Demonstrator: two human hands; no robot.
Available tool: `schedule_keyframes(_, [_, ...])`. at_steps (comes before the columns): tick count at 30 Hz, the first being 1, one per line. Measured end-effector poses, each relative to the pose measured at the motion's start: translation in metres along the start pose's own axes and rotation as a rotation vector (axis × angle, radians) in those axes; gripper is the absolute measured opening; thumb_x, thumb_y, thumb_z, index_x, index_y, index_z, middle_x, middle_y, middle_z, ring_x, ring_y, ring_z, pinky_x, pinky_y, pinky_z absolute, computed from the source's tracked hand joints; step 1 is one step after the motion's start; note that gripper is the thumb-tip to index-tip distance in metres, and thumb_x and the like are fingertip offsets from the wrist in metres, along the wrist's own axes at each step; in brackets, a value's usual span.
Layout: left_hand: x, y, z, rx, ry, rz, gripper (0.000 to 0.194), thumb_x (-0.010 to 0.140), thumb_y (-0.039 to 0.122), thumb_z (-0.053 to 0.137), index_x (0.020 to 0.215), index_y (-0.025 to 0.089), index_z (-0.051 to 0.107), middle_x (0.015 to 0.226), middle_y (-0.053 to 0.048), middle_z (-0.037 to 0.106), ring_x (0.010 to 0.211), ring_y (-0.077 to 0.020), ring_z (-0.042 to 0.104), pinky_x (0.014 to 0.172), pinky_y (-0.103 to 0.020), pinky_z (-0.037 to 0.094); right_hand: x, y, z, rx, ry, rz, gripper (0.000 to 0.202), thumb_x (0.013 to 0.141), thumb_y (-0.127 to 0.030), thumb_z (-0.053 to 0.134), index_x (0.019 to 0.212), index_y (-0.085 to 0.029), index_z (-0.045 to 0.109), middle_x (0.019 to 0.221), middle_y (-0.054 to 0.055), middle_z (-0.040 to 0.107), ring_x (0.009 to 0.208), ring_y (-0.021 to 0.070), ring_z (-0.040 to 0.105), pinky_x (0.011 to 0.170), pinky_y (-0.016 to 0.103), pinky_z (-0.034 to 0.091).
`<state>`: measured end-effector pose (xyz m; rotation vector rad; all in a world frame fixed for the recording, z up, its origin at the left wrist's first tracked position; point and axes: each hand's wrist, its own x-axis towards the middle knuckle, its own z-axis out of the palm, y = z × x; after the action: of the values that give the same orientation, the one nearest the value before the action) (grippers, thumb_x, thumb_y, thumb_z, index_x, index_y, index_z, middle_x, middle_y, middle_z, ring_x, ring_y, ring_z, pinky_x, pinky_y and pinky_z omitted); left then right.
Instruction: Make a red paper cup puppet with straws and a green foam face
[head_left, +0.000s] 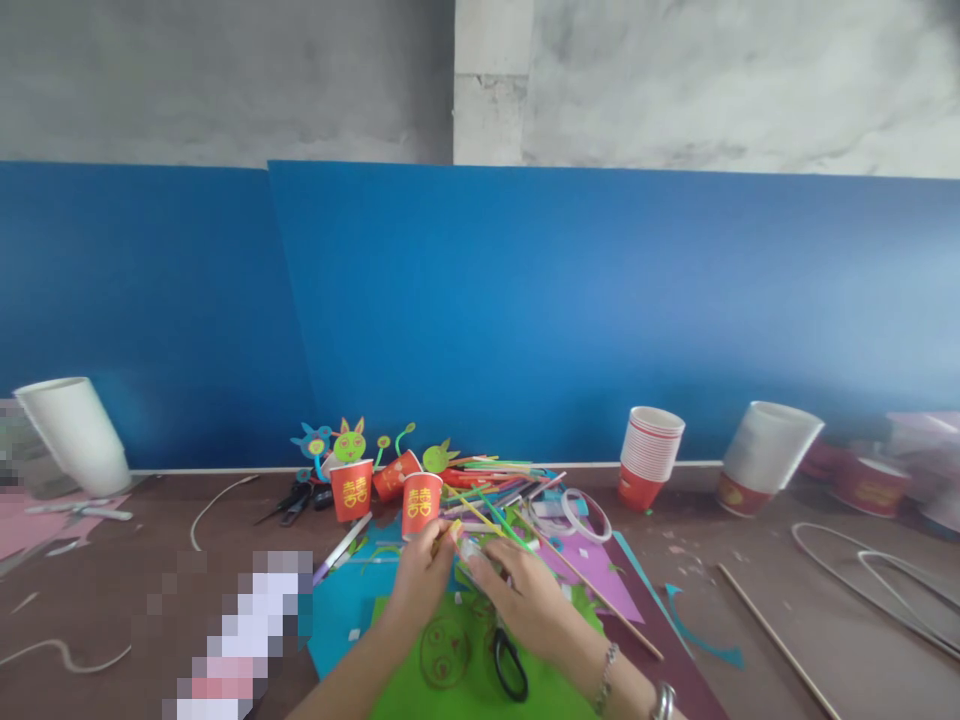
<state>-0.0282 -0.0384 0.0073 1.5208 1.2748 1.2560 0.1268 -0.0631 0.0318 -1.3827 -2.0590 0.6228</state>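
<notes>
My left hand (421, 580) pinches a small yellow piece (455, 528) between its fingertips. Close beside it, my right hand (521, 592) is closed round a small clear-whitish object (470, 549), too blurred to name. Scissors (511, 668) with black handles lie under my right hand, their blades partly hidden. Below both hands is a green paper sheet (397, 690), with a face drawn in a circle (444, 652). Just beyond my left hand stands a red paper cup (421, 505) with gold characters.
More red cups (352, 490), some with green and blue paper figures (349, 445), stand behind. Coloured strips (495, 475), tape rolls (586, 515) and a wooden stick (600, 597) lie around. Stacked cups (651, 455) stand right, before a blue panel (525, 300).
</notes>
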Motion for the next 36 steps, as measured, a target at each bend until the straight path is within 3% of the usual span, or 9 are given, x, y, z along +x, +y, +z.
schedule_keyframes(7, [0.002, -0.004, 0.003, -0.096, -0.047, -0.113, 0.033, 0.072, 0.052, 0.058, 0.071, 0.019, 0.058, 0.053, 0.005, 0.042, 0.050, -0.0124, 0.038, 0.048, -0.025, 0.029, 0.000, -0.002, -0.004, -0.016, 0.000, 0.028, 0.038, 0.093, -0.049, 0.036, 0.069, -0.021, 0.048, 0.070, 0.001, 0.056, 0.067, 0.0170, 0.050, 0.058, 0.027, 0.031])
schedule_keyframes(17, [-0.002, -0.003, 0.004, -0.193, -0.091, -0.234, 0.035, 0.073, 0.055, 0.057, 0.068, 0.021, 0.050, 0.047, 0.010, 0.031, 0.042, -0.0074, 0.027, 0.043, -0.021, 0.019, 0.001, -0.001, -0.006, -0.053, -0.029, 0.066, 0.039, 0.092, -0.049, 0.036, 0.067, -0.021, 0.047, 0.070, 0.002, 0.057, 0.065, 0.0174, 0.051, 0.056, 0.028, 0.030])
schedule_keyframes(22, [-0.001, -0.007, 0.004, -0.254, -0.140, -0.281, 0.033, 0.076, 0.053, 0.052, 0.070, 0.021, 0.046, 0.048, 0.010, 0.032, 0.040, -0.0060, 0.024, 0.040, -0.020, 0.017, 0.000, -0.001, -0.006, -0.071, -0.021, 0.073, 0.039, 0.092, -0.048, 0.036, 0.067, -0.021, 0.047, 0.068, 0.001, 0.057, 0.064, 0.0168, 0.051, 0.055, 0.027, 0.029])
schedule_keyframes(27, [0.001, -0.011, 0.005, -0.204, -0.129, -0.212, 0.034, 0.076, 0.053, 0.056, 0.077, 0.020, 0.050, 0.050, 0.009, 0.036, 0.038, -0.0055, 0.027, 0.038, -0.021, 0.018, 0.000, -0.001, -0.006, -0.084, -0.025, 0.067, 0.038, 0.092, -0.048, 0.037, 0.068, -0.021, 0.049, 0.070, 0.001, 0.058, 0.068, 0.0172, 0.052, 0.056, 0.026, 0.030])
schedule_keyframes(36, [0.001, -0.008, 0.003, -0.254, -0.145, -0.225, 0.042, 0.071, 0.060, 0.060, 0.067, 0.019, 0.049, 0.046, 0.010, 0.034, 0.036, -0.0043, 0.024, 0.037, -0.021, 0.015, 0.003, 0.003, -0.005, -0.055, -0.049, 0.047, 0.038, 0.092, -0.048, 0.038, 0.071, -0.021, 0.053, 0.073, 0.001, 0.059, 0.069, 0.0168, 0.052, 0.058, 0.027, 0.033])
